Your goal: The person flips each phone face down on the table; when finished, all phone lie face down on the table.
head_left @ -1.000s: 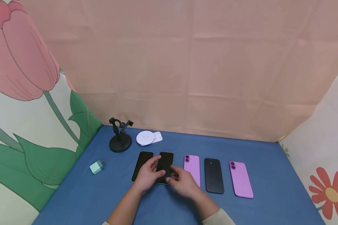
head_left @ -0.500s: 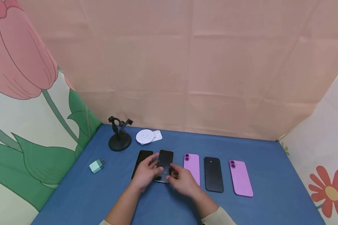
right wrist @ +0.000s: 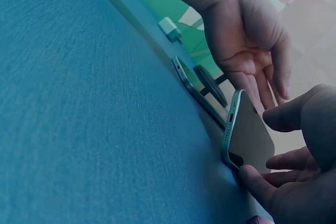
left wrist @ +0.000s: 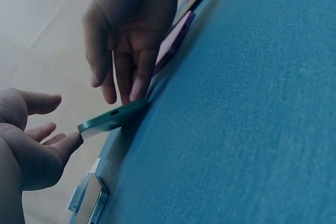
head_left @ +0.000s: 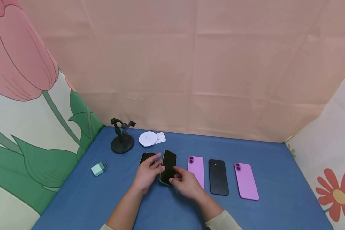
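Observation:
A green-edged smartphone (head_left: 169,167) is tilted screen up between both hands, its left long side raised off the blue cloth. My left hand (head_left: 146,175) touches that raised side with a fingertip, the other fingers loosely spread. At the lower right edge, my right hand (head_left: 187,183) has fingertips against the phone, one finger held above it in the right wrist view. In the left wrist view the phone (left wrist: 115,116) shows its charging port end, sloping down towards the right hand (left wrist: 134,40). Partly behind the left hand lies another dark-screened phone (head_left: 146,157).
Right of the hands lie a purple phone (head_left: 196,171), a black phone (head_left: 218,177) and another purple phone (head_left: 246,181), all backs up. Further back are a black stand (head_left: 122,143) and a white disc (head_left: 148,139) on a card. A charger plug (head_left: 98,169) sits left.
The phone between the hands lay flat a second ago; its left side has since risen. My left hand has drawn slightly left, while my right hand has stayed at the edge.

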`<state>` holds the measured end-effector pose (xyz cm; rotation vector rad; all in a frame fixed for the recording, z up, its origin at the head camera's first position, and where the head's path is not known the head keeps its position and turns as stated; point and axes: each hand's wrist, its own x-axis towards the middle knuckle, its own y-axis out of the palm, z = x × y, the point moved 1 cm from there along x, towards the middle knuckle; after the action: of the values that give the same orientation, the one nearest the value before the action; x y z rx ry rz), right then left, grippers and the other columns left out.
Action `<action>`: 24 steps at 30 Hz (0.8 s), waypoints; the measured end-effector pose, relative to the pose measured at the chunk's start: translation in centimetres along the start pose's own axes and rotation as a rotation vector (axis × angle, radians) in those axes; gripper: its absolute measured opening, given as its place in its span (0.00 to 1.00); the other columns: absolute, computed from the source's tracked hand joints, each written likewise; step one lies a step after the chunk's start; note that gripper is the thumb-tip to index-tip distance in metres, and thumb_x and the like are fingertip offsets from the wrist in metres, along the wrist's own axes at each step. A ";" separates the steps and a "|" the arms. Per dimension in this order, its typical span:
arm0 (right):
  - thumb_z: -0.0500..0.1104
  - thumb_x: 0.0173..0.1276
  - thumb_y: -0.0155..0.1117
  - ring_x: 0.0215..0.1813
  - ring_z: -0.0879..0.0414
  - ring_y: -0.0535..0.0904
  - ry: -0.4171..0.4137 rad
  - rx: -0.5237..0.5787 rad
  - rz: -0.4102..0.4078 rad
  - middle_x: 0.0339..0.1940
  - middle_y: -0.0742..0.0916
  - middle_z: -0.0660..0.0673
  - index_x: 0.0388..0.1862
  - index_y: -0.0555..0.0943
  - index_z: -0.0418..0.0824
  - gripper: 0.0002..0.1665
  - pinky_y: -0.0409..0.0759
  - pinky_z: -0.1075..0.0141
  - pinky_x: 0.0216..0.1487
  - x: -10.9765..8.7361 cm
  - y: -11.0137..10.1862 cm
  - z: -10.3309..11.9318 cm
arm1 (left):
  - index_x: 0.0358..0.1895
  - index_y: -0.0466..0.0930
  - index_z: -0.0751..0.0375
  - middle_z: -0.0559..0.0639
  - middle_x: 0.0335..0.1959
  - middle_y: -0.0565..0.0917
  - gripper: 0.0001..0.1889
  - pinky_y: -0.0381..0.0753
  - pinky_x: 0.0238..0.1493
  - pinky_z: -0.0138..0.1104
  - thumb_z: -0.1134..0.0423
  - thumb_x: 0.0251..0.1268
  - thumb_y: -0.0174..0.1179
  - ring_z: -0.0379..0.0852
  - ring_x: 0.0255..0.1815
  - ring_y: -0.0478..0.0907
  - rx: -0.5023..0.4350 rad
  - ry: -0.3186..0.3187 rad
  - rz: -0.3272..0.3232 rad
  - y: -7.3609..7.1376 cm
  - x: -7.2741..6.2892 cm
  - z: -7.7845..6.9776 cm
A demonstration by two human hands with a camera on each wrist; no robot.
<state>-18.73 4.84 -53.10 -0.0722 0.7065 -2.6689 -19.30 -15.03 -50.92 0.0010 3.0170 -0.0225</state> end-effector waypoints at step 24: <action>0.57 0.76 0.64 0.55 0.51 0.84 -0.008 0.110 0.096 0.60 0.85 0.40 0.76 0.71 0.37 0.39 0.83 0.49 0.60 1.0 1.3 0.0 | 0.74 0.72 0.62 0.54 0.74 0.74 0.30 0.72 0.68 0.47 0.74 0.69 0.65 0.53 0.71 0.76 -0.064 -0.002 -0.006 0.5 -0.3 -1.3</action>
<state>-19.21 3.44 -53.79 -0.0191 0.5450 -2.6085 -19.21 -14.49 -49.63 -0.0134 3.0143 0.0727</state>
